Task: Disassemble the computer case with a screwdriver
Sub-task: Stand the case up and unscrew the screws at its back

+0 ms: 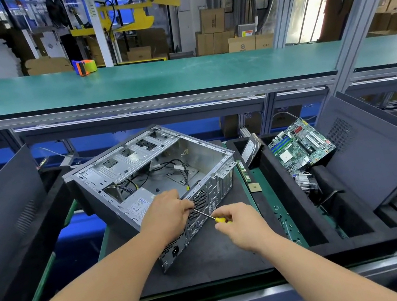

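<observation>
An open grey computer case point(141, 165) lies on its side on a black foam mat point(210, 254), its rear panel facing me. Loose cables and a power supply point(135, 204) show inside. My right hand point(242, 224) grips the yellow handle of a screwdriver point(210, 216). The thin shaft points up-left toward the rear panel's vent grille. My left hand point(165, 211) rests on the case's rear edge, fingers curled around the shaft near its tip. The tip itself is hidden by that hand.
A green motherboard point(300, 145), a hard drive point(251, 150) and a heatsink point(306, 181) lie in a black foam tray at right. A RAM stick point(243, 171) and a CPU chip point(255, 187) sit beside the case. Dark side panels point(375, 153) lean left and right. A green shelf holds a tape dispenser point(84, 66).
</observation>
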